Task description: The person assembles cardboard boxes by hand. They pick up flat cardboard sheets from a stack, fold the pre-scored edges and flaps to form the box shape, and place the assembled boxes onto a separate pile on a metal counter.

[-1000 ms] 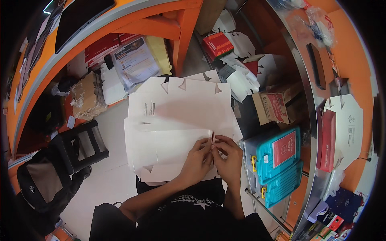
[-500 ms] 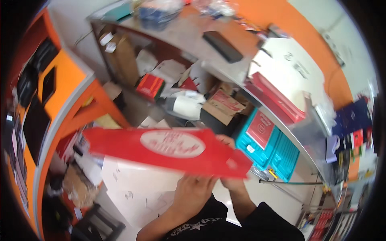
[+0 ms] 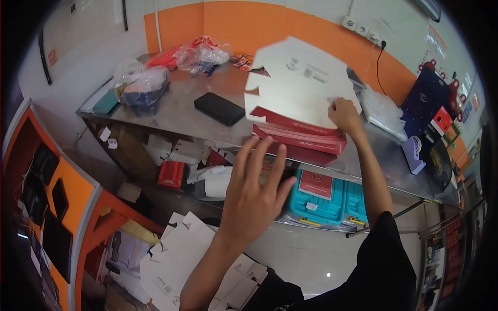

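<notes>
At one o'clock from the middle of the view, a flattened white cardboard box [image 3: 303, 83] tops a stack on the metal desk [image 3: 174, 114]. Its upper face is plain white and matte, with a small dark printed emblem and a block of grey print toward its far side. The outline is angular, with cut corners at the far side and curved notches along its nine-o'clock edge. The near edge shows deep red, and below it lie more red box edges [image 3: 298, 141] bearing pale lettering.

The right hand [image 3: 344, 116] is at the box's four-o'clock edge, fingers curled; whether they grip the card, I cannot tell. The left hand [image 3: 255, 194], at six o'clock from the stack, has its fingers spread and holds nothing. A black case [image 3: 219, 109] lies at nine o'clock from the stack, a clear plastic bag [image 3: 384, 111] at three.
</notes>
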Action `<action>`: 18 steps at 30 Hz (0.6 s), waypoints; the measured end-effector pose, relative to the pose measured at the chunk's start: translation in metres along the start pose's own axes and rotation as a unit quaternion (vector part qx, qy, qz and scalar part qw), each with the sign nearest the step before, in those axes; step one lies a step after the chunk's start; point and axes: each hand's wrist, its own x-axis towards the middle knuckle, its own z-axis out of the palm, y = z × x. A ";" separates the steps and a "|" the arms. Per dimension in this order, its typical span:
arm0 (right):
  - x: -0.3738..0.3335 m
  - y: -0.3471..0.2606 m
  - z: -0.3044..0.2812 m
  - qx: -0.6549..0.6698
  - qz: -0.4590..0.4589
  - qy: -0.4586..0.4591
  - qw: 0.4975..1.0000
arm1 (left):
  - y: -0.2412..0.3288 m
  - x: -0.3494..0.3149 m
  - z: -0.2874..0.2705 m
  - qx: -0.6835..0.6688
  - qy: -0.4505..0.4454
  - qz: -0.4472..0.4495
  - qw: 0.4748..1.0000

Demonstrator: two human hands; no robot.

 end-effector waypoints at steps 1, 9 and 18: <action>-0.015 -0.012 0.000 -0.050 0.032 -0.010 0.998 | -0.009 0.005 0.010 0.002 -0.002 0.005 1.000; -0.027 0.000 0.001 -0.077 0.030 -0.001 0.997 | -0.049 0.057 0.077 0.069 -0.052 0.066 0.994; -0.064 0.029 0.014 0.246 0.158 -0.015 0.956 | -0.048 0.052 0.126 0.181 -0.181 0.081 0.963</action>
